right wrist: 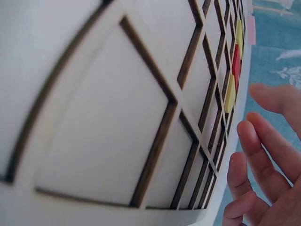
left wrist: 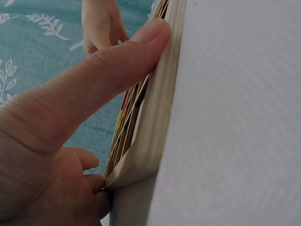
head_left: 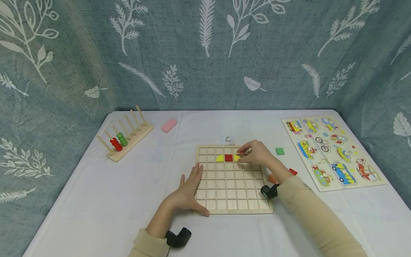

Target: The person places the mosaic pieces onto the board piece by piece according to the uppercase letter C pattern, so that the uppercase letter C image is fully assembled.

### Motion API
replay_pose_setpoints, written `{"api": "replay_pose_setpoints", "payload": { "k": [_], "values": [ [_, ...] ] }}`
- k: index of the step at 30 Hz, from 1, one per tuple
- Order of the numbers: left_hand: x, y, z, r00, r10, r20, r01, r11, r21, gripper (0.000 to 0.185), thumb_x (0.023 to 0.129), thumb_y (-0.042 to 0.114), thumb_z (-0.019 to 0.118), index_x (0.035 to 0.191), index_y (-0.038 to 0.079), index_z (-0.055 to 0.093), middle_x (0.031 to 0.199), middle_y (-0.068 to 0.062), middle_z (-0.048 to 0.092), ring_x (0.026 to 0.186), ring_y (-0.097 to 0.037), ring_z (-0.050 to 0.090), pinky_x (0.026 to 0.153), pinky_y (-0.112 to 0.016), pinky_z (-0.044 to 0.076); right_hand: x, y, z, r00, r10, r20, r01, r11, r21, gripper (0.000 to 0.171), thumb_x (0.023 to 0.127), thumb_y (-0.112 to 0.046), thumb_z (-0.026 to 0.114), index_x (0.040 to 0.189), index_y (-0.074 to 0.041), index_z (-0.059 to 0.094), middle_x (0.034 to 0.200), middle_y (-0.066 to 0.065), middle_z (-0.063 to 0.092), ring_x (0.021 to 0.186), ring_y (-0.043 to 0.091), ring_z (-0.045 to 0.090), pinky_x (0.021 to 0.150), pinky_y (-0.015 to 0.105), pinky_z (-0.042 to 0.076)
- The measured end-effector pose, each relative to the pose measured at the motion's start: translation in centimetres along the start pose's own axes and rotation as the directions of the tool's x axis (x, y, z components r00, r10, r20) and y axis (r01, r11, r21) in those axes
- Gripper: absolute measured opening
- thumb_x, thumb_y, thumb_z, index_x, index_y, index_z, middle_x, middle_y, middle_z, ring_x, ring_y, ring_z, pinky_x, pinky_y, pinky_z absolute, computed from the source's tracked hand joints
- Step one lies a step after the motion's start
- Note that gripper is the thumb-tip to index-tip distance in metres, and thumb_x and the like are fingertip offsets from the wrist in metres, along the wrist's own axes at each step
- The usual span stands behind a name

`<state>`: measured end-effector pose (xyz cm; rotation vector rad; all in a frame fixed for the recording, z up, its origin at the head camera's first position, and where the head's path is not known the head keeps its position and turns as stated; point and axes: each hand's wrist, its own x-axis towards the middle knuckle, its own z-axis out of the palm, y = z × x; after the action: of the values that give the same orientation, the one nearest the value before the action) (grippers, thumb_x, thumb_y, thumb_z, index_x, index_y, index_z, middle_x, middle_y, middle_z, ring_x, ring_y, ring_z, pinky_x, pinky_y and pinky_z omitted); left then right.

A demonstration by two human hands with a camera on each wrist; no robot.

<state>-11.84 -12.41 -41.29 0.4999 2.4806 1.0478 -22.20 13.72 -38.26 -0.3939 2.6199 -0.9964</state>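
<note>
A light wooden grid board [head_left: 234, 211] lies on the table. In one of its upper rows sits a red square [head_left: 228, 157], between a yellow piece [head_left: 220, 158] with a curved edge on its left and a second yellow piece [head_left: 236, 157] on its right. My right hand [head_left: 257, 153] hovers by that right-hand yellow piece. The right wrist view shows the thumb [right wrist: 273, 98] and fingers apart, with nothing between them. Along the board's left side rests my left hand [head_left: 187, 191], fingers extended, its thumb [left wrist: 150, 33] touching the front edge.
Behind the board lies a small patterned card [head_left: 228, 139]. A green square [head_left: 280, 151], an orange piece [head_left: 272, 179] and a red piece [head_left: 293, 171] lie to the right, before a picture puzzle [head_left: 334, 153]. A bead-peg stand [head_left: 136, 138] and pink block [head_left: 169, 125] are back left.
</note>
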Motion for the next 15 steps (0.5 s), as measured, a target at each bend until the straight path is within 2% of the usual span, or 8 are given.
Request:
{"api": "replay_pose_setpoints", "payload": {
  "k": [15],
  "values": [
    [0.0, -0.2, 0.2, 1.000, 0.006, -0.007, -0.006, 1.000, 0.004, 0.139, 0.046, 0.032, 0.091, 0.146, 0.001, 0.000, 0.151, -0.015, -0.009, 0.138, -0.028, -0.009, 0.104, -0.056, -0.010, -1.2, 1.2, -1.1, 0.999, -0.023, -0.024, 0.024, 0.998, 0.050, 0.031, 0.078, -0.015, 0.071, 0.105, 0.000, 0.067, 0.092, 0.009, 0.065, 0.069, 0.018, 0.060, 0.060, 0.029, 0.048]
  ]
}}
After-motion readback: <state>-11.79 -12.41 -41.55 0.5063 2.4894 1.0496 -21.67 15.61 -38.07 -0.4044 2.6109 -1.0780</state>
